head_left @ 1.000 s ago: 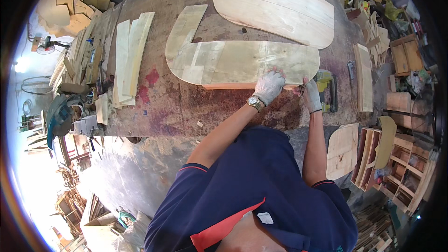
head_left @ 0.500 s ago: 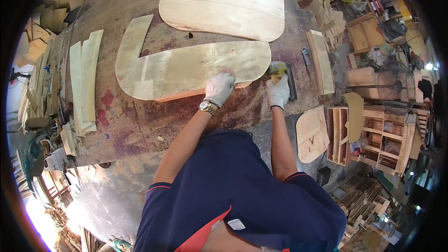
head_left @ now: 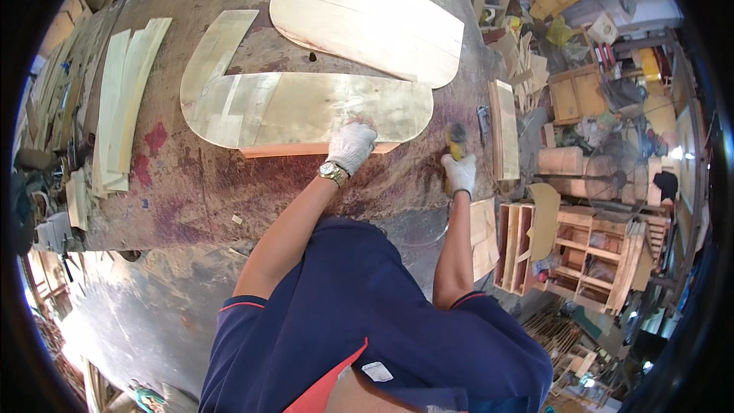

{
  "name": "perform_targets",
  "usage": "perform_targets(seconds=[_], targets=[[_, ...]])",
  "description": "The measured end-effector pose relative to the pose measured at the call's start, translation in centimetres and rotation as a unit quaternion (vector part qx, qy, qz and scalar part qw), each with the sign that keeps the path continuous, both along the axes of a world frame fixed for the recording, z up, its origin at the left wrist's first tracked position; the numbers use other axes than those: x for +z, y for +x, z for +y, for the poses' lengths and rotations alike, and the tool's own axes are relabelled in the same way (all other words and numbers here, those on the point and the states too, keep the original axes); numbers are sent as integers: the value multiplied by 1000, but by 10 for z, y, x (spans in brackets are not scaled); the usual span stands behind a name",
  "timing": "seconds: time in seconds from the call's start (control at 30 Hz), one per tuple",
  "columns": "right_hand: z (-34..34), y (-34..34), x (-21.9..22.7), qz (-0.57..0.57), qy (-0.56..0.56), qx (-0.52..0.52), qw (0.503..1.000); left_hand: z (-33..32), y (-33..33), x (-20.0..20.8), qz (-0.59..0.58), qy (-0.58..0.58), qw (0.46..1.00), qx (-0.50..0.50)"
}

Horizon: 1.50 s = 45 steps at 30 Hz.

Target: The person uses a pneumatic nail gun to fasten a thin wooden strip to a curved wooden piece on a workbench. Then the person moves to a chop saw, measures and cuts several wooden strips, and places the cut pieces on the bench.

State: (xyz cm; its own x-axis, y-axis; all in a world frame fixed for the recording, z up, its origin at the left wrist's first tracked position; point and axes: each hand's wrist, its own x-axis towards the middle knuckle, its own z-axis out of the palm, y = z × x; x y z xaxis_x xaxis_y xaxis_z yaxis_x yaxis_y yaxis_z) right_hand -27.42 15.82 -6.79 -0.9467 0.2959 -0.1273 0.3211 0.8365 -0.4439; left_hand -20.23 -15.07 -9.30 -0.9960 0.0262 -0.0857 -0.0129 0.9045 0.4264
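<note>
A pale J-shaped plywood panel point(head_left: 306, 111) lies on the worn bench, with an orange-brown wood strip point(head_left: 287, 151) under its near edge. My left hand point(head_left: 352, 147), in a white glove, is closed over that near edge; its fingertips rest on the panel's top. A metal watch is on that wrist. To the right of the panel's rounded end, my right hand point(head_left: 460, 173), also gloved, grips a yellow and dark nail gun point(head_left: 456, 141). The tool is apart from the panel, and the glove hides part of its handle.
A second rounded panel point(head_left: 367, 23) lies behind the first. Long thin boards point(head_left: 131, 99) are at the left, and stacked narrow boards point(head_left: 504, 130) at the bench's right edge. A small dark tool point(head_left: 483, 118) lies beside them. Wooden shelf frames point(head_left: 585, 248) stand at the right.
My right hand has turned the nail gun, so its long dark magazine no longer shows beside the hand. The left hand keeps its place on the panel edge. The whole view has shifted slightly.
</note>
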Motion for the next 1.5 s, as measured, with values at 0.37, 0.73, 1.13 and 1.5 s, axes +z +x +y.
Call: perform_targets(seconds=[0.37, 0.73, 1.13, 1.5], targets=[[-58, 28, 162, -87, -317, 192, 925, 7, -7, -37, 37, -21, 999, 1], [-115, -1, 163, -283, -282, 227, 888, 11, -8, -45, 81, 1, 996, 24], [-119, 8, 158, -274, -294, 237, 885, 3, -1, -15, 129, 20, 991, 6], [-126, 4, 154, -251, -249, 267, 897, 4, -5, -11, 26, 1, 1000, 0]])
